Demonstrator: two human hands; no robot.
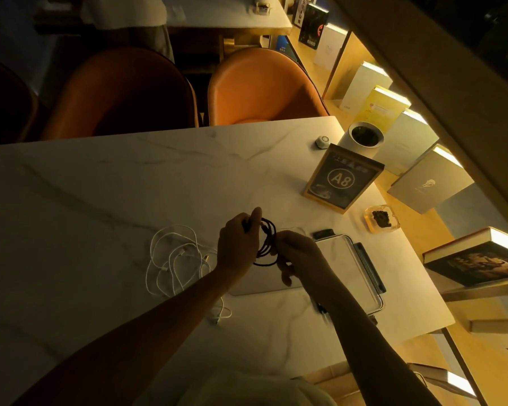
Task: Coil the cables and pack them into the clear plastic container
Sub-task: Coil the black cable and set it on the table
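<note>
A black cable hangs in loops between my two hands above the marble table. My left hand grips the top of the coil, thumb up. My right hand pinches the loops from the right side. Under my hands lies the clear plastic container, partly hidden. Its lid, with dark latches, lies to the right. White cables sprawl in a loose tangle left of my left wrist, with one end trailing toward me.
A framed "A8" sign, a white cylinder pot, a small white puck and a glass ashtray stand at the table's right side. Books line shelves on the right. Orange chairs stand beyond the far edge.
</note>
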